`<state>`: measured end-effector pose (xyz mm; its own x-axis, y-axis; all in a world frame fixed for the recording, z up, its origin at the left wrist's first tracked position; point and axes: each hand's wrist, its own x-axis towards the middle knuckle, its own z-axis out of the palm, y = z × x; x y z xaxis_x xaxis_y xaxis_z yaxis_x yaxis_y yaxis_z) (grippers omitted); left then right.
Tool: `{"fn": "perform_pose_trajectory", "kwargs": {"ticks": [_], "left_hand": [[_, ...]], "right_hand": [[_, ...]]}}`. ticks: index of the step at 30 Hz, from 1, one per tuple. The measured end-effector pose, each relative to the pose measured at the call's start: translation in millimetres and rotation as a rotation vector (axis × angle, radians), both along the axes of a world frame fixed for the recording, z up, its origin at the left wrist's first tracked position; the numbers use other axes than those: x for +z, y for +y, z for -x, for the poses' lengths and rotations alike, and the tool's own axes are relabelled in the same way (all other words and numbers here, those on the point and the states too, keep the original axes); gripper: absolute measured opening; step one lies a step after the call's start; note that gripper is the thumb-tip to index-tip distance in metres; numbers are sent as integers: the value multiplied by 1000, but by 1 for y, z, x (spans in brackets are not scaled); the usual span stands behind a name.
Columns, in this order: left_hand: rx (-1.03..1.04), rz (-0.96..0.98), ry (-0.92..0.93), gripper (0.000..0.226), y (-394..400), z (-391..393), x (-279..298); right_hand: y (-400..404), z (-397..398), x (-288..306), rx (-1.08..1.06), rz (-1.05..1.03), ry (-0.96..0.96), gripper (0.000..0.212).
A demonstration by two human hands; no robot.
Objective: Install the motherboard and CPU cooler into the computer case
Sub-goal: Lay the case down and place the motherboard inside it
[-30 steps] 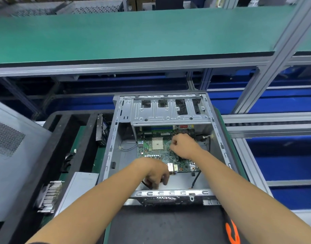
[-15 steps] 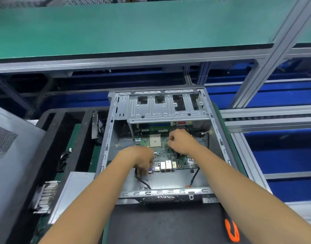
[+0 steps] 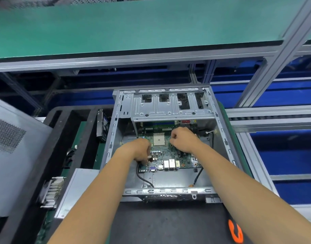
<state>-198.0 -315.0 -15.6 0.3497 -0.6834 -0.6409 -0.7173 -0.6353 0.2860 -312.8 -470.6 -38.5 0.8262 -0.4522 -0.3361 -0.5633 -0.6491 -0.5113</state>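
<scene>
Motherboard (image 3: 170, 154) now deeper in case (image 3: 114, 124), left hand (image 3: 139, 149) and right hand (image 3: 183, 140) fingers curled gripping it

Forearms bare — no sleeves, gloves.

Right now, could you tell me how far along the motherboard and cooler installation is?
Done: the motherboard lies inside the open case. In hand: the left hand and right hand grip the board by its sides, apparently positioning it. Left: the CPU socket is bare, and the finned cooler waits outside the case.
</scene>
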Motion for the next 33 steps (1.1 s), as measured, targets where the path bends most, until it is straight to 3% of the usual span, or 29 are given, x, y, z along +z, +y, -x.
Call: {"fn": "perform_pose_trajectory", "kwargs": {"ticks": [5, 7, 12, 20, 26, 29, 33], "left_hand": [[97, 76, 79, 19, -2, -12, 1], [110, 59, 79, 9, -3, -15, 0], [189, -33, 117, 14, 0, -18, 0], [79, -20, -13, 22, -1, -16, 2], [153, -46, -58, 8, -1, -19, 2], [166, -91, -112, 22, -2, -22, -1], [123, -162, -144, 9, -1, -23, -5]], "right_hand": [[-1, -3, 0, 13, 13, -8, 17], [-1, -5, 1, 22, 16, -12, 17], [0, -5, 3, 49, 32, -16, 17], [2, -4, 6, 53, 13, -16, 17], [2, -4, 5, 51, 9, -15, 19], [2, -4, 5, 55, 15, -11, 18], [2, -4, 5, 54, 15, -7, 19]]}}
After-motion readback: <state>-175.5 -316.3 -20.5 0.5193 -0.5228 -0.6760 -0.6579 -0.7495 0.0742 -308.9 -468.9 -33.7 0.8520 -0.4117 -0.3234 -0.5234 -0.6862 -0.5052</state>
